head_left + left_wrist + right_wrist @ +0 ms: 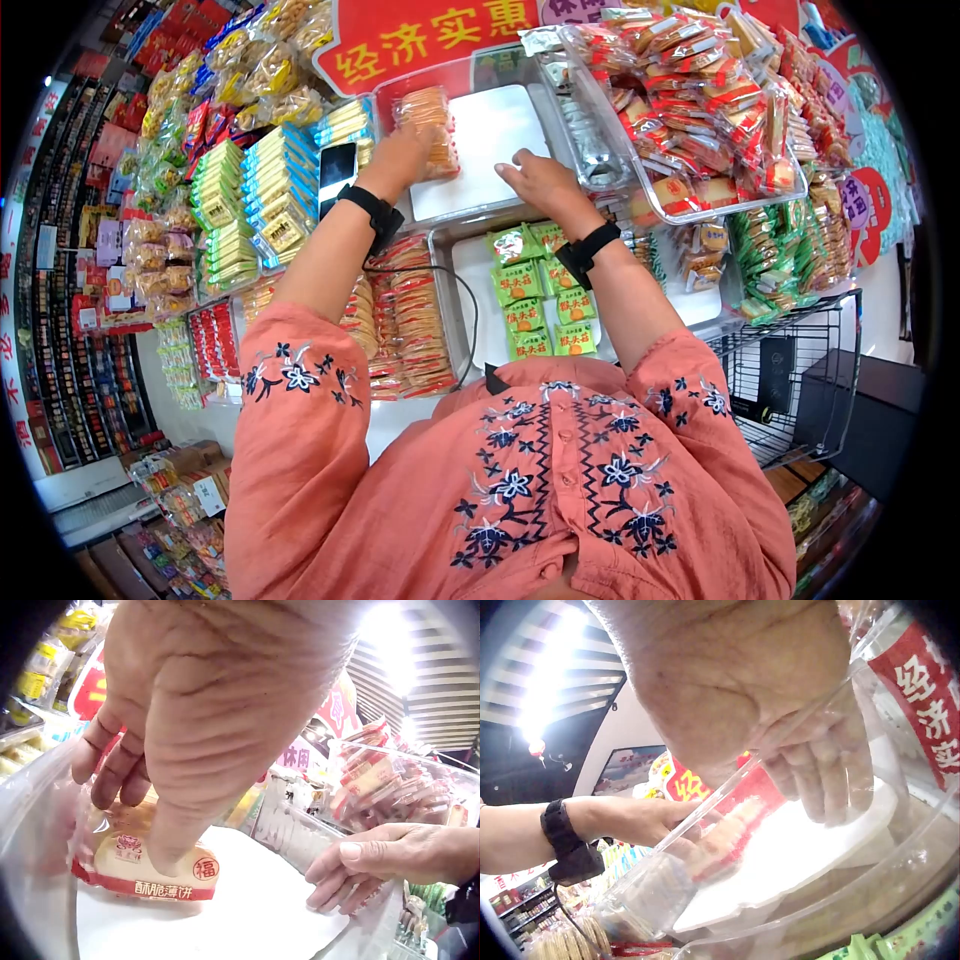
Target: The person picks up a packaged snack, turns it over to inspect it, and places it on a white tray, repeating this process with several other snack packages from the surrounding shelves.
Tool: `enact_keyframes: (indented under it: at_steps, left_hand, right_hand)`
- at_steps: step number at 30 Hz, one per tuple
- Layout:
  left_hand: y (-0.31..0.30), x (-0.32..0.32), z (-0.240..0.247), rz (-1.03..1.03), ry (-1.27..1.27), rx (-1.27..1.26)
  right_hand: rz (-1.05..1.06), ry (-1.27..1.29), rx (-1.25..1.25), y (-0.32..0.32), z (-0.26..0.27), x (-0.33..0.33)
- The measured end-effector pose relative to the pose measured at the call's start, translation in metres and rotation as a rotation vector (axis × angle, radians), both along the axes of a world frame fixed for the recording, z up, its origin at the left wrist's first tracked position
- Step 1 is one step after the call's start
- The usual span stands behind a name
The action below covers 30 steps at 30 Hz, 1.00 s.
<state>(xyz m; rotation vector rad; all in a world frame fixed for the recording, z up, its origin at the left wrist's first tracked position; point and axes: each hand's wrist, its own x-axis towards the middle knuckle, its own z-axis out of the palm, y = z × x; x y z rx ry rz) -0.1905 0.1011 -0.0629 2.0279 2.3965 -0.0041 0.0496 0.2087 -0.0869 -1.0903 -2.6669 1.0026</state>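
Observation:
A row of thin round crackers in clear, red-edged packs (428, 104) stands along the left side of a clear plastic bin (470, 214). My left hand (398, 162) holds the near end of that row. In the left wrist view its thumb lies on the front pack (116, 859), while the fingers reach over the pack's far left side. Beside the row lies a white liner (497, 125). My right hand (548, 187) hovers over the liner's right part, fingers loosely bent and holding nothing. Through the clear bin wall, the right wrist view shows those fingers.
Green snack packs (520, 285) fill part of the nearer bin. A raised tray of red-labelled packs (690, 110) stands at the right. Blue packs (280, 190) lie leftward, by a dark-screened device (337, 175). A wire cart (800, 370) is at lower right. A cable (475, 310) hangs across the near bin.

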Motion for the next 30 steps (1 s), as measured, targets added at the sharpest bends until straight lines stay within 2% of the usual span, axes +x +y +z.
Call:
enact_keyframes:
  at_steps: [4, 7, 11, 16, 19, 22, 25, 28, 30]
  left_hand:
    - [0.001, 0.0, 0.002, -0.039, 0.029, -0.027]
    - [0.005, -0.001, 0.005, -0.01, 0.019, -0.125]
    - [0.011, -0.007, -0.001, -0.018, 0.027, -0.147]
    - [0.013, -0.008, -0.001, -0.013, 0.018, -0.181]
    - [0.011, -0.01, -0.004, -0.094, 0.068, -0.075]
    - [0.015, -0.014, 0.001, -0.115, 0.041, -0.161]
    - [0.041, -0.013, 0.028, -0.071, -0.036, -0.385]
    - [0.066, -0.021, 0.025, -0.148, -0.053, 0.029]
    - [0.086, -0.021, 0.019, -0.231, -0.036, 0.006]
  right_hand:
    - [-0.003, 0.083, -0.001, -0.003, -0.004, -0.008]
    - [0.015, 0.299, 0.094, -0.018, -0.014, -0.029]
    - [0.042, 0.377, 0.031, -0.037, -0.024, -0.062]
    - [0.057, 0.215, -0.079, -0.039, -0.036, -0.091]
    - [0.088, 0.162, -0.112, -0.032, -0.042, -0.098]
    - [0.078, 0.158, -0.151, -0.034, -0.037, -0.092]
    - [0.055, 0.2, -0.159, -0.035, -0.037, -0.091]
    - [0.038, 0.227, -0.142, -0.039, -0.036, -0.089]
    - [0.043, 0.231, -0.099, -0.039, -0.04, -0.09]
